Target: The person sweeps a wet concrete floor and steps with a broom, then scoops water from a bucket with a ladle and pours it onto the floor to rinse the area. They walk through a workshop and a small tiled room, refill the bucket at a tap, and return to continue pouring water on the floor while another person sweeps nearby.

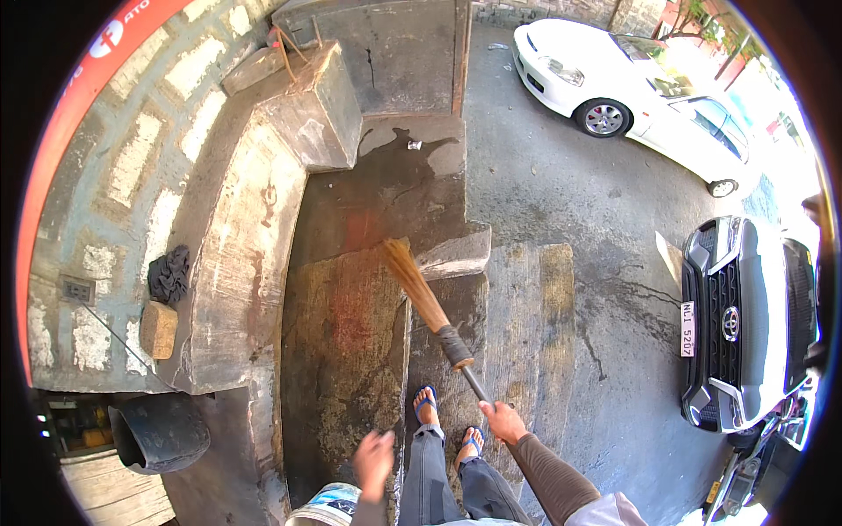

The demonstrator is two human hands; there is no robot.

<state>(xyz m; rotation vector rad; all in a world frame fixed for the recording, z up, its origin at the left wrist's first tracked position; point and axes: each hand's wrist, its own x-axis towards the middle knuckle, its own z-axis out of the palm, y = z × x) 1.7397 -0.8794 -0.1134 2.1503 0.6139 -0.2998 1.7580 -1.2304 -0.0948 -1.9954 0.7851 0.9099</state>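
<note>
A long-bristled broom (419, 287) points away from me, its tan bristles above the concrete steps and dark tape round its neck. My right hand (503, 422) is closed round its grey handle, in front of my right side. At the lower middle my left hand (375, 460) hangs in the air, smeared by motion, so its fingers do not show clearly. Just below and left of it stands a white bucket (300, 515) with a blue label, cut off by the lower edge; what is inside cannot be made out.
Stained concrete steps (526, 324) lie under my sandalled feet. Left, a concrete ledge (230, 263) carries a dark cloth (169, 273) and a brick-like block (159, 330). A black container (167, 431) lies below it. A white car (614, 96) and a dark-grilled vehicle (745, 324) stand on the right.
</note>
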